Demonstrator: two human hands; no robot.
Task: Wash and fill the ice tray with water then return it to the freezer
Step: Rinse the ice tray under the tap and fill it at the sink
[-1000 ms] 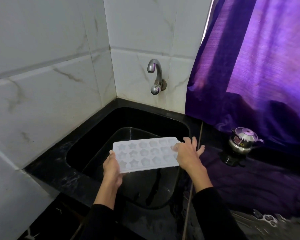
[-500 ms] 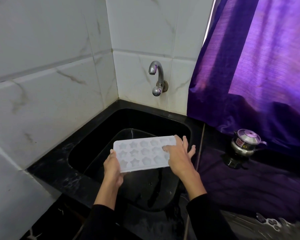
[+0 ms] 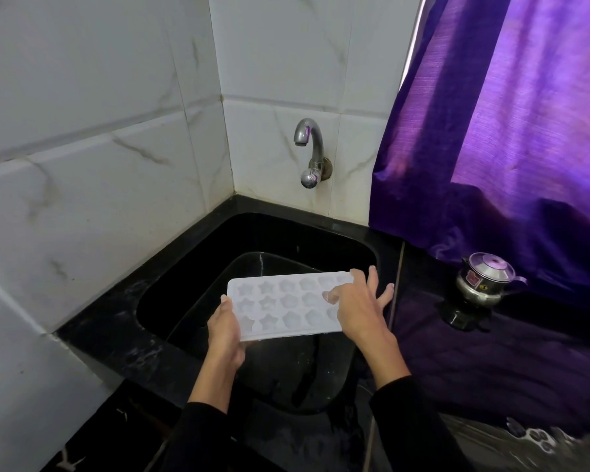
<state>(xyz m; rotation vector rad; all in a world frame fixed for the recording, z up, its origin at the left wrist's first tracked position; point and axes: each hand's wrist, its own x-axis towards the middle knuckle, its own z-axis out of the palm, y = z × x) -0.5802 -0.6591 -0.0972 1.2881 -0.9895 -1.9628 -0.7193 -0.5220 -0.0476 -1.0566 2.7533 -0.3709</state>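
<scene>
A white ice tray (image 3: 280, 303) with star and flower shaped cells hangs level over the black sink (image 3: 191, 267). My left hand (image 3: 225, 330) grips its near left corner, thumb on top. My right hand (image 3: 360, 306) lies on the tray's right end with fingers spread and fairly straight, fingertips touching the cells. The cells look empty. A chrome tap (image 3: 308, 144) sticks out of the tiled wall above the sink, with no water running from it.
A dark basin (image 3: 263, 264) sits inside the sink under the tray. White tiled walls close in the left and back. A purple curtain (image 3: 491, 131) hangs at the right. A small steel pot (image 3: 484, 281) stands on the black counter (image 3: 525, 362).
My right hand slid left from the tray's right edge onto its top surface. The tray and my left hand barely moved.
</scene>
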